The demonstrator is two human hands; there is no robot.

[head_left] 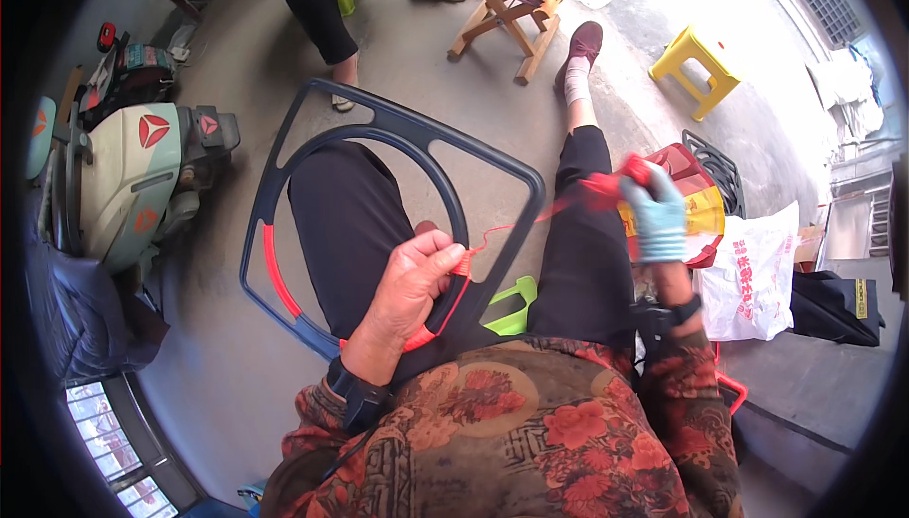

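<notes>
A dark blue plastic frame (383,116) with a round ring inside it rests across my lap. My bare left hand (407,279) pinches the ring's right side, thumb and fingers closed over a coil of red cord (461,265) wound round it. Another stretch of the ring, on the left, carries a red wrapping (279,272). From the pinched coil a loose strand runs right to a bundle of red cord (606,188), blurred by motion. Closed around that bundle is my right hand (658,215), in a light blue glove, held over my right leg.
A red and yellow bag (705,215), black frames (717,172) and a white plastic bag (753,281) lie on my right. Ahead stand a folding wooden stool (511,18) and a yellow stool (696,71). A scooter (133,187) is at left; another person's legs (317,11) are ahead.
</notes>
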